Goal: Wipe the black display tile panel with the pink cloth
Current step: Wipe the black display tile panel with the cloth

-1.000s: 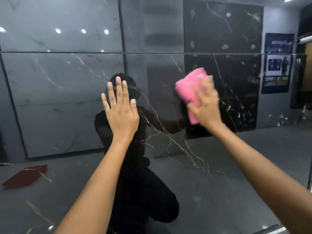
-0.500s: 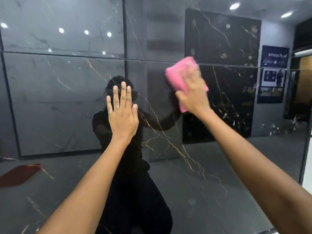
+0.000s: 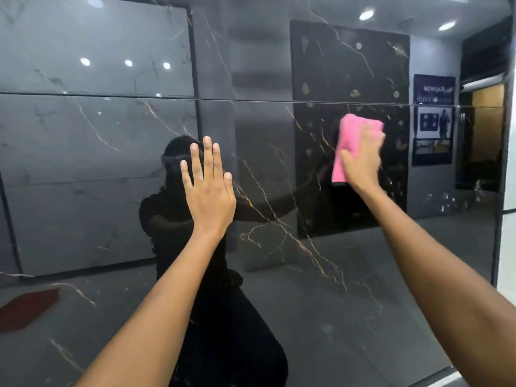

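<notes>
While the left hand (image 3: 208, 191) lies flat against the black panel (image 3: 321, 275), fingers straight and slightly spread with nothing in its grasp, the right hand (image 3: 361, 160) presses the pink cloth (image 3: 350, 135) against the same glossy surface further to the right. The right hand's fingers are blurred, so exactly how they lie is hard to tell, but the thumb hooks over the cloth's lower left part and the cloth pokes out above and to the left of the hand. The cloth sits just below a thin horizontal seam (image 3: 251, 99) that crosses the panel, well apart from the left hand. Gold veins (image 3: 293, 233) run diagonally across the dark surface between the two forearms. The panel shines like a mirror: a dark figure (image 3: 173, 219) shows in it behind the left hand, and round ceiling lights (image 3: 128, 63) glint near the upper left. A blue poster (image 3: 433, 118) is reflected to the right of the cloth, and a dark red shape (image 3: 28, 308) shows in the lower left corner.
</notes>
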The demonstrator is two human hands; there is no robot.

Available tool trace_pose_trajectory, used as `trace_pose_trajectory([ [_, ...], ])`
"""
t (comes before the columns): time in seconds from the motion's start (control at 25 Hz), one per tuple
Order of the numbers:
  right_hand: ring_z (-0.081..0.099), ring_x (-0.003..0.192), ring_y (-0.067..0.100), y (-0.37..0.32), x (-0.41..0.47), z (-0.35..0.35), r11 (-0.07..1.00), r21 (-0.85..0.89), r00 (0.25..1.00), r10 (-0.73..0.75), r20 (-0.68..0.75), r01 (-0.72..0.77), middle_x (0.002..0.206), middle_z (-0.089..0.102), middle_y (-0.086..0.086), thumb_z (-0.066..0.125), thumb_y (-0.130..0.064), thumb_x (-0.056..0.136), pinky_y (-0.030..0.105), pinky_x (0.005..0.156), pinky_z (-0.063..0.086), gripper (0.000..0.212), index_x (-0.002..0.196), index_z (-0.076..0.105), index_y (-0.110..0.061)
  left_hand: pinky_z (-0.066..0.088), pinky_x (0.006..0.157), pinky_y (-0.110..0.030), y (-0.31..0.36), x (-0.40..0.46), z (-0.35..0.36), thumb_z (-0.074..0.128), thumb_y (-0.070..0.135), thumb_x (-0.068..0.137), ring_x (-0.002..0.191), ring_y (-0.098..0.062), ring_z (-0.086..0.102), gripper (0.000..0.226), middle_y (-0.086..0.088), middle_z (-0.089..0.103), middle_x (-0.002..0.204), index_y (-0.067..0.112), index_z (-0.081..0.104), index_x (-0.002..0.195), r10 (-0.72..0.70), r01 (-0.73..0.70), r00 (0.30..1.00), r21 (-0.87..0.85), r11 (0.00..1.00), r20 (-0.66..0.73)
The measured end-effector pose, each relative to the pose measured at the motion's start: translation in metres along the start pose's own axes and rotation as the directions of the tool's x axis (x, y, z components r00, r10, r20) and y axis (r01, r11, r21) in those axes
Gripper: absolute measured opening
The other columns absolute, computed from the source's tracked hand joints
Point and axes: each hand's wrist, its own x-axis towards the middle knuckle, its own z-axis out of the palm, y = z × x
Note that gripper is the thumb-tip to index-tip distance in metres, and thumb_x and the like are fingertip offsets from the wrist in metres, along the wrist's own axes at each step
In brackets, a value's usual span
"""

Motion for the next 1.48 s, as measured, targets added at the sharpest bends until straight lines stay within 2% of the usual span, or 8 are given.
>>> trace_pose_trajectory([
  [0.2,0.031,0.131,0.028,-0.013,-0.109,0.031,0.926,0.175,0.935,-0.349,0.057,0.335,0.14,0.037,0.03,0.05,-0.006,0.084,0.057,0.103,0.031,0.049,0.129,0.04,0.012,-0.001,0.119,-0.044,0.049,-0.014,-0.005,0.031,0.024,0.098,0.148,-0.024,0.004,0.058,-0.007,0.009,0.16,0.009,0.014,0.152,-0.073,0.069,0.997,-0.233,0.97,-0.01],
  [0.32,-0.004,0.146,0.023,0.035,-0.173,0.047,0.451,-0.018,0.414,-0.803,0.429,0.892,0.156,0.006,0.01,0.047,-0.024,0.075,0.046,0.119,0.006,0.088,0.151,0.004,-0.011,-0.001,0.119,-0.041,0.067,-0.048,0.001,0.03,0.023,0.098,0.148,-0.023,0.008,0.056,-0.008,0.013,0.159,0.008,0.019,0.151,-0.051,0.047,0.999,-0.31,0.95,-0.004],
  [0.52,0.005,0.145,0.025,0.122,-0.089,0.014,0.997,-0.032,0.991,-0.062,0.116,0.066,0.156,0.01,0.017,0.046,-0.019,0.079,0.03,0.119,0.004,0.079,0.149,0.013,-0.003,-0.003,0.119,-0.039,0.042,-0.108,0.027,0.036,0.022,0.098,0.147,-0.022,0.0,0.061,-0.011,0.007,0.16,0.006,0.01,0.152,0.099,-0.087,0.989,-0.116,0.99,0.106],
  [0.68,0.022,0.14,0.037,0.082,-0.04,0.014,0.948,0.098,0.948,0.31,-0.065,-0.303,0.149,0.028,0.023,0.038,-0.016,0.076,0.045,0.116,0.018,0.07,0.142,0.029,0.004,-0.003,0.12,-0.04,0.033,-0.114,0.037,0.032,0.023,0.099,0.147,-0.025,0.003,0.06,-0.013,0.007,0.16,0.004,0.011,0.151,0.172,-0.168,0.981,-0.053,0.984,0.09],
  [0.8,0.011,0.145,0.03,0.034,-0.115,0.045,0.965,0.059,0.953,-0.262,0.151,0.256,0.155,0.016,0.016,0.044,-0.011,0.069,0.04,0.121,0.006,0.082,0.148,0.021,-0.004,-0.001,0.12,-0.041,0.035,-0.115,0.037,0.032,0.022,0.099,0.147,-0.026,0.006,0.059,-0.013,0.008,0.159,0.003,0.012,0.151,0.171,-0.168,0.984,-0.042,0.985,0.055],
  [0.92,-0.003,0.146,0.026,0.069,-0.173,0.042,0.593,-0.048,0.554,-0.717,0.422,0.804,0.157,0.009,0.011,0.045,-0.022,0.073,0.044,0.12,0.004,0.082,0.149,0.017,-0.007,0.001,0.119,-0.041,0.033,-0.117,0.036,0.037,0.02,0.098,0.147,-0.026,0.008,0.06,-0.014,0.012,0.159,0.002,0.013,0.151,0.196,-0.193,0.98,-0.058,0.98,0.046],
  [1.16,0.011,0.145,0.034,0.12,-0.074,0.012,0.945,0.026,0.945,0.327,-0.017,-0.326,0.157,0.012,0.017,0.03,-0.023,0.072,0.031,0.117,0.004,0.081,0.149,0.016,-0.004,-0.002,0.12,-0.038,0.026,-0.158,0.029,0.034,0.02,0.1,0.148,-0.021,0.003,0.059,-0.008,0.006,0.16,0.007,0.011,0.152,0.14,-0.126,0.985,-0.131,0.983,0.098],
  [1.48,0.006,0.143,0.034,0.147,-0.284,0.076,0.569,-0.057,0.523,-0.705,0.479,0.82,0.159,0.003,0.003,0.045,-0.028,0.075,0.055,0.115,0.016,0.084,0.151,0.011,-0.019,-0.006,0.119,-0.036,-0.006,-0.267,0.045,0.035,0.023,0.098,0.147,-0.015,-0.008,0.065,-0.001,-0.013,0.16,0.012,0.001,0.152,0.188,-0.173,0.967,-0.098,0.98,0.174],
])
